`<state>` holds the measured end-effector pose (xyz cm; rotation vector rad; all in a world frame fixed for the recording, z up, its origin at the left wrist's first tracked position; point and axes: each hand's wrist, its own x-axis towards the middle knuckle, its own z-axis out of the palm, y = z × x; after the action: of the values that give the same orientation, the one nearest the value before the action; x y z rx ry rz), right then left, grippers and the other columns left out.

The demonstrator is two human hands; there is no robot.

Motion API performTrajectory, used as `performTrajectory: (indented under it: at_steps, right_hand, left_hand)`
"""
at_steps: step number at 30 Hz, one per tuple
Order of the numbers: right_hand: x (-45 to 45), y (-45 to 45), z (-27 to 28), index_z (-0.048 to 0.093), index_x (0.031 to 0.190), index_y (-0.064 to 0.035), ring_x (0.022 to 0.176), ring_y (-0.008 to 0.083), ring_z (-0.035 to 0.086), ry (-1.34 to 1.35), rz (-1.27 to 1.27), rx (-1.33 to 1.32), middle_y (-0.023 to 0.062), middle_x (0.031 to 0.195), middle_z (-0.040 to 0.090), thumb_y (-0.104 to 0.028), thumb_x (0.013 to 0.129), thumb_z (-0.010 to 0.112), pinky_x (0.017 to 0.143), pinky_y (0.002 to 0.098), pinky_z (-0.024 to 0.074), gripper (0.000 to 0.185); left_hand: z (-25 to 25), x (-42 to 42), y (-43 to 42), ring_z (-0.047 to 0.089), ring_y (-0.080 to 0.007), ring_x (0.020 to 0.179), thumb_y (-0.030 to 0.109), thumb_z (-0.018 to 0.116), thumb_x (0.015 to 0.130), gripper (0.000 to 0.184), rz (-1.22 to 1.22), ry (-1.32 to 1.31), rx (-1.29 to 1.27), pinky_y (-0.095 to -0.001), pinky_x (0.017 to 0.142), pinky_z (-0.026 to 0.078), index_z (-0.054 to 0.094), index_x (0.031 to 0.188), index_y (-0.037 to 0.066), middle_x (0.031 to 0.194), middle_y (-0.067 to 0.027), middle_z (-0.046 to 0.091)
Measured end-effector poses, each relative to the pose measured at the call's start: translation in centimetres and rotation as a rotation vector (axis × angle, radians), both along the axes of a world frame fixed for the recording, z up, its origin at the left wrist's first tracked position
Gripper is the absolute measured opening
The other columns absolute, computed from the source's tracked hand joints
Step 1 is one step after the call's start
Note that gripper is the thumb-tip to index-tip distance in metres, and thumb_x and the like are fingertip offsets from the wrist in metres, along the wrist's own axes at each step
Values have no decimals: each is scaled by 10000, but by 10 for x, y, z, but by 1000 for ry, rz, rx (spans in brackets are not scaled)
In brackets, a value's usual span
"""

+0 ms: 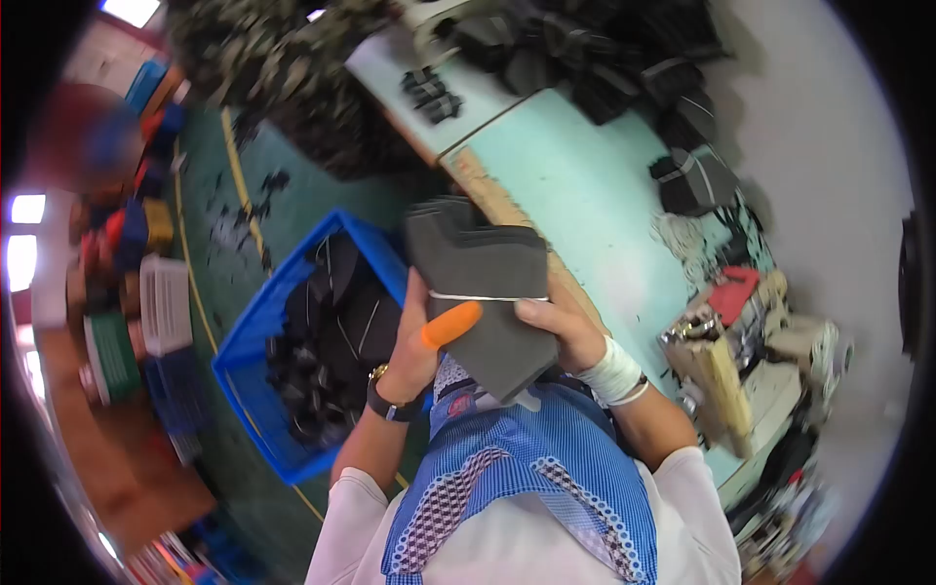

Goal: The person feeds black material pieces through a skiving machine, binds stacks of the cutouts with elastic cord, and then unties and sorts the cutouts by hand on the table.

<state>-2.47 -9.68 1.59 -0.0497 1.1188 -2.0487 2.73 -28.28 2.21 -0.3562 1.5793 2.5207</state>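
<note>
Between both hands, in front of my apron, is a stack of dark grey cut fabric pieces (pixel 487 336) with a thin white band across its middle. My left hand (pixel 426 327) grips its left edge, an orange cover on the thumb, which lies on top. On the right edge, my right hand (pixel 568 327) is closed with its thumb on the stack near the band; a white wrap is around that wrist. The fingers under the stack are hidden. A blue crate (pixel 239 390) with dark pieces and tied bundles stands on the floor to the left.
A pale green table (pixel 575 166) runs along the right, with dark tied bundles (pixel 692 180) at its far end. A sewing machine (pixel 717 356) stands at the right. Camouflage fabric (pixel 312 88) is heaped ahead. A blurred person (pixel 93 136) is at the far left.
</note>
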Motion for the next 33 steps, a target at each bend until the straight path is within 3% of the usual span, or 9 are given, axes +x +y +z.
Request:
performTrajectory:
  at_steps: [4, 5, 7, 11, 14, 24, 29, 32, 33]
  right_hand:
    - [23, 19, -41, 265, 1423, 4, 1209, 237, 458, -94, 105, -7, 138, 1324, 445, -355, 865, 628, 1015, 354, 370, 756]
    - [30, 27, -57, 289, 1418, 0, 1189, 235, 477, -165, 66, 49, 138, 1304, 464, -357, 884, 609, 997, 360, 389, 717]
    - [37, 32, -65, 393, 1359, -1, 1118, 239, 533, -6, 41, 364, 152, 1207, 544, -346, 942, 523, 959, 388, 433, 557]
    - [57, 53, -100, 553, 1169, 6, 926, 185, 609, -208, 115, 405, 111, 999, 633, -247, 933, 567, 816, 313, 501, 346]
    - [74, 53, -110, 578, 1092, -1, 850, 164, 616, -209, 205, 498, 92, 924, 639, -239, 925, 579, 768, 303, 517, 291]
    - [129, -42, -132, 599, 1013, -3, 791, 170, 623, -191, 423, 716, 95, 877, 641, -230, 917, 582, 720, 299, 524, 248]
    - [197, -95, -139, 605, 984, -6, 772, 173, 626, -137, 337, 881, 90, 859, 644, -213, 906, 585, 692, 297, 531, 222]
    - [246, -103, -152, 604, 969, 17, 774, 193, 645, -138, 424, 929, 118, 864, 651, -179, 885, 596, 689, 316, 545, 214]
    - [259, -110, -153, 601, 976, 31, 785, 206, 650, -144, 447, 979, 130, 860, 650, -170, 881, 596, 695, 321, 550, 222]
  left_hand:
    - [-25, 56, -6, 483, -207, 1199, 147, 617, 871, 580, 193, -297, 146, -349, 1033, 371, 358, 1380, 45, 1325, -96, 477]
    - [-44, 81, -12, 483, -207, 1199, 147, 617, 871, 580, 271, -306, 141, -349, 1033, 371, 358, 1380, 45, 1325, -96, 477]
    - [-87, 128, -20, 524, -228, 1157, 187, 599, 875, 490, 529, -466, 461, -349, 1006, 399, 458, 1326, 54, 1266, -95, 546]
    - [-129, 218, -33, 477, -295, 1216, 474, 549, 837, 580, 846, -582, 639, -553, 1013, 332, 516, 1314, 146, 1335, -95, 516]
    - [-159, 277, -41, 452, -314, 1230, 536, 567, 794, 632, 1140, -736, 694, -567, 1004, 321, 522, 1306, 169, 1352, -99, 495]
    - [-236, 379, -102, 484, -305, 1201, 554, 581, 781, 630, 1286, -606, 948, -519, 997, 353, 556, 1262, 148, 1320, -94, 525]
    - [-305, 407, -238, 491, -293, 1191, 545, 595, 777, 620, 1241, -457, 871, -531, 995, 346, 556, 1266, 167, 1300, -78, 550]
    - [-363, 410, -332, 477, -296, 1202, 555, 627, 749, 636, 1372, -475, 735, -572, 1034, 244, 559, 1264, 188, 1319, -66, 544]
    - [-352, 405, -367, 471, -295, 1207, 543, 648, 741, 611, 1384, -656, 685, -577, 1036, 233, 583, 1230, 183, 1312, -69, 547]
